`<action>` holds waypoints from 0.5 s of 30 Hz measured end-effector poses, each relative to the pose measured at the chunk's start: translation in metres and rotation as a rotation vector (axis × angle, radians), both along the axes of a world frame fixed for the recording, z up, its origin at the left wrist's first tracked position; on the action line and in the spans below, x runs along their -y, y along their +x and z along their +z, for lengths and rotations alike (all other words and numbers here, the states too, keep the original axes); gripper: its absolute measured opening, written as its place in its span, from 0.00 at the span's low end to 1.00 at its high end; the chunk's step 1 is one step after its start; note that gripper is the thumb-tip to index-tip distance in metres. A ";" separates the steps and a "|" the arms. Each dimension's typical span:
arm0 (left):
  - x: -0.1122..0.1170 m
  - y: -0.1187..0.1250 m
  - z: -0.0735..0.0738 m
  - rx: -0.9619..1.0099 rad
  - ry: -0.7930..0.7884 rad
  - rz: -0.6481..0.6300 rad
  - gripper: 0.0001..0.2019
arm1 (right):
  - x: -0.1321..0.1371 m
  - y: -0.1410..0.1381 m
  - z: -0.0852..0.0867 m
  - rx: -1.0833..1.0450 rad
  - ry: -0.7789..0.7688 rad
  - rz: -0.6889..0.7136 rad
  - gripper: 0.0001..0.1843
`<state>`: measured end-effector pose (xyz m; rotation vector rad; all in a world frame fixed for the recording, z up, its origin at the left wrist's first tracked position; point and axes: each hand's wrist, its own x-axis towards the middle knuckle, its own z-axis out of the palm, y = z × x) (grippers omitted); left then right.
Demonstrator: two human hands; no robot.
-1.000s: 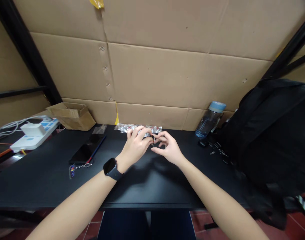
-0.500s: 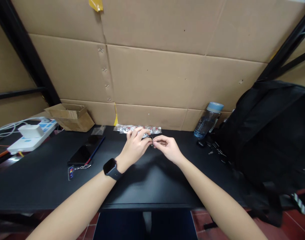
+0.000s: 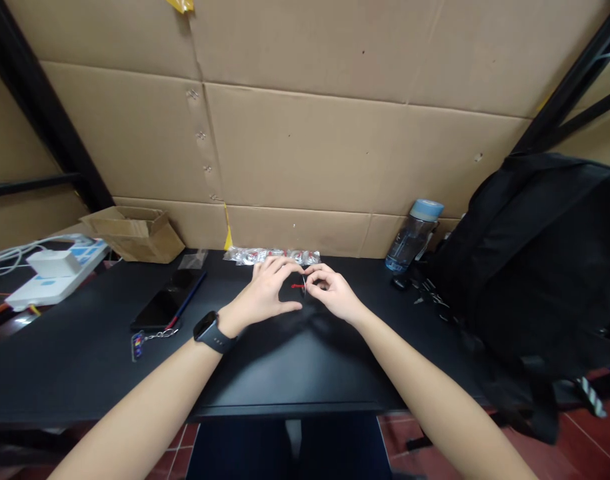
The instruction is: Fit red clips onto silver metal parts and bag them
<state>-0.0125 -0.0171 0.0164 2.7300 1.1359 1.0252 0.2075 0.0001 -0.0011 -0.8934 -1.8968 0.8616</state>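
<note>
My left hand point(image 3: 265, 293), with a black watch point(image 3: 211, 332) on its wrist, and my right hand point(image 3: 331, 291) meet over the middle of the black desk point(image 3: 295, 360). Both pinch a small red piece point(image 3: 298, 286) fixed to a thin metal ring between their fingertips. Just behind the hands, a strip of clear plastic packets point(image 3: 271, 255) with red and silver parts lies against the cardboard wall.
A black phone point(image 3: 161, 306) and a pen lie at the left, with a keychain point(image 3: 145, 339) in front. Farther left are a cardboard box point(image 3: 132, 231) and a white power strip point(image 3: 45, 275). A water bottle point(image 3: 411, 237) and a large black backpack point(image 3: 545, 267) stand at the right.
The right fingers, spread a second ago, have closed into a pinch. The small red piece now shows between the two hands. The hands stay in the same spot.
</note>
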 end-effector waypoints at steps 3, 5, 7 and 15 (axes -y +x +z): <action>0.002 0.004 -0.001 0.011 0.006 0.047 0.26 | 0.001 0.000 0.001 0.016 0.004 -0.006 0.06; 0.004 0.007 -0.001 0.013 0.021 0.080 0.26 | 0.001 0.000 0.001 0.028 0.003 -0.011 0.07; 0.005 0.009 -0.001 0.009 0.029 0.097 0.24 | 0.000 0.000 0.001 0.034 0.005 -0.008 0.07; -0.002 0.000 -0.005 -0.055 -0.024 0.095 0.20 | -0.003 0.007 0.003 0.097 0.048 -0.054 0.05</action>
